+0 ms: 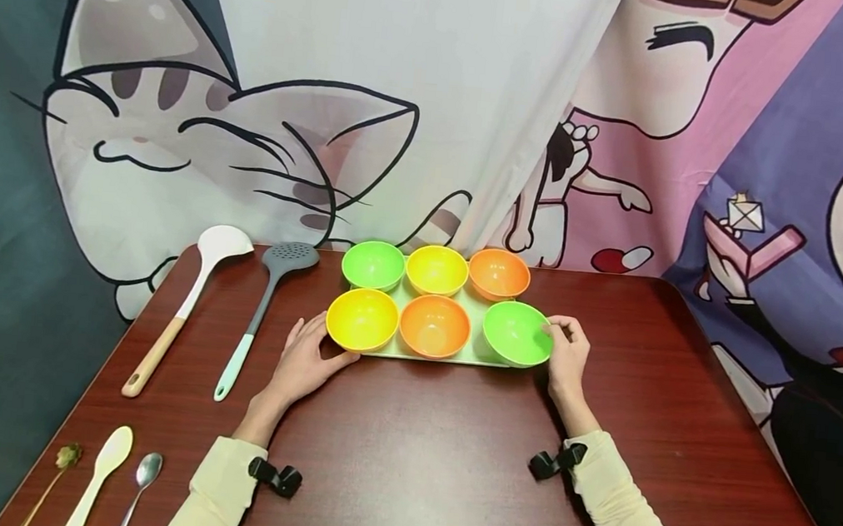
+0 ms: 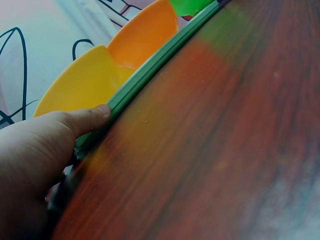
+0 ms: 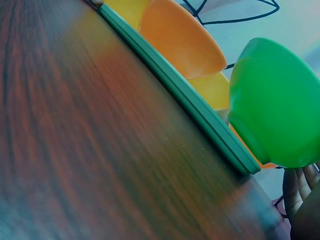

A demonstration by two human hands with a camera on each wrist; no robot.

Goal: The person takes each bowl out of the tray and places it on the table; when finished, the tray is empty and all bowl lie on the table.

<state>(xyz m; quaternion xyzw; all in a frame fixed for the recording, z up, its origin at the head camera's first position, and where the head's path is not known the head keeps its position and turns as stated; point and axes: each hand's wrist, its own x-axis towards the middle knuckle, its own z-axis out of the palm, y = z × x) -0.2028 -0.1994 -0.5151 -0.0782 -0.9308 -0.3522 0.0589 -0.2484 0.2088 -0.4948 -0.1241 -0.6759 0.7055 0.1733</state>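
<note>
A pale green tray carries two rows of bowls. My right hand pinches the right rim of the front green bowl, thumb over the inside. In the right wrist view this green bowl is tilted and raised above the tray's end. My left hand grips the tray's front left corner, beside the yellow bowl. Its thumb lies on the tray's front edge in the left wrist view; its other fingers are mostly hidden there. Between them sits the front orange bowl.
Behind stand another green bowl, yellow bowl and orange bowl. Left on the table lie a white ladle, a grey slotted turner, a cream spoon, a metal spoon and a thin gold-coloured utensil.
</note>
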